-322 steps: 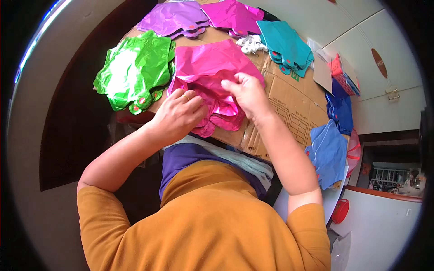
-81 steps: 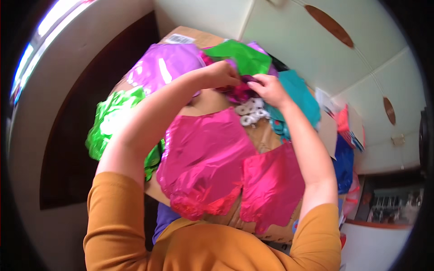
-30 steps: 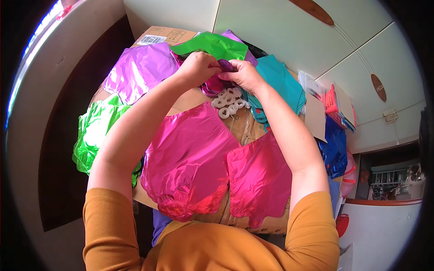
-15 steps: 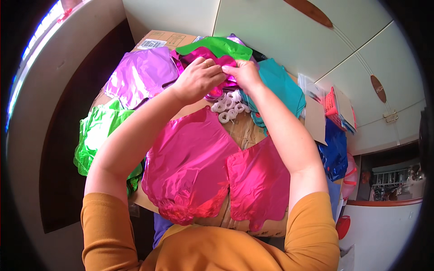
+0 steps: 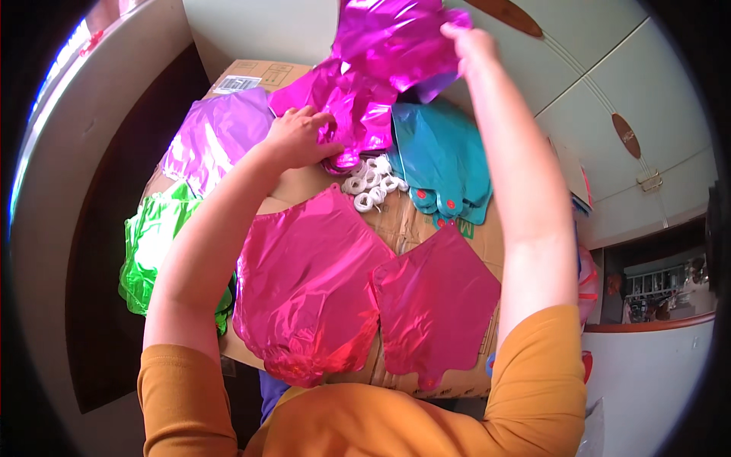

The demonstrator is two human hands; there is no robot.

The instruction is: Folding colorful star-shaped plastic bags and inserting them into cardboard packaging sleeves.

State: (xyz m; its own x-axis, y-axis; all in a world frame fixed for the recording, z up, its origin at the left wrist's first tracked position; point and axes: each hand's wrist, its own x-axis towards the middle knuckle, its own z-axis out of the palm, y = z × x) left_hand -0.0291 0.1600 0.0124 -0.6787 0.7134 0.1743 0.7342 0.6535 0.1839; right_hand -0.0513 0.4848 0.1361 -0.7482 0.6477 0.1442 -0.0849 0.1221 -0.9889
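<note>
My right hand (image 5: 475,50) is raised at the far side, thumb and fingers pinching the edge of a shiny magenta foil balloon (image 5: 388,42), flat and uninflated. That balloon hangs in folds above the pile. My left hand (image 5: 295,140) lies on the magenta foil balloons (image 5: 346,99) beneath, its fingers spread and bent. Just nearer than the pile sit several small white ribbon rolls (image 5: 371,183). Two deep pink foil balloons lie flat closer to me, a larger one (image 5: 308,259) at left and a smaller one (image 5: 438,305) at right.
Everything lies on a cardboard surface (image 5: 411,240). Teal foil balloons (image 5: 445,152) are stacked at the right, lilac ones (image 5: 221,133) at the far left, and green ones (image 5: 156,236) at the left edge. A pale cabinet (image 5: 586,53) stands behind, close to my right hand.
Both hands were together at the magenta pile. My right hand has moved up and right, pulling up a magenta foil balloon. My left hand has moved slightly left and nearer. The green sheet behind is hidden.
</note>
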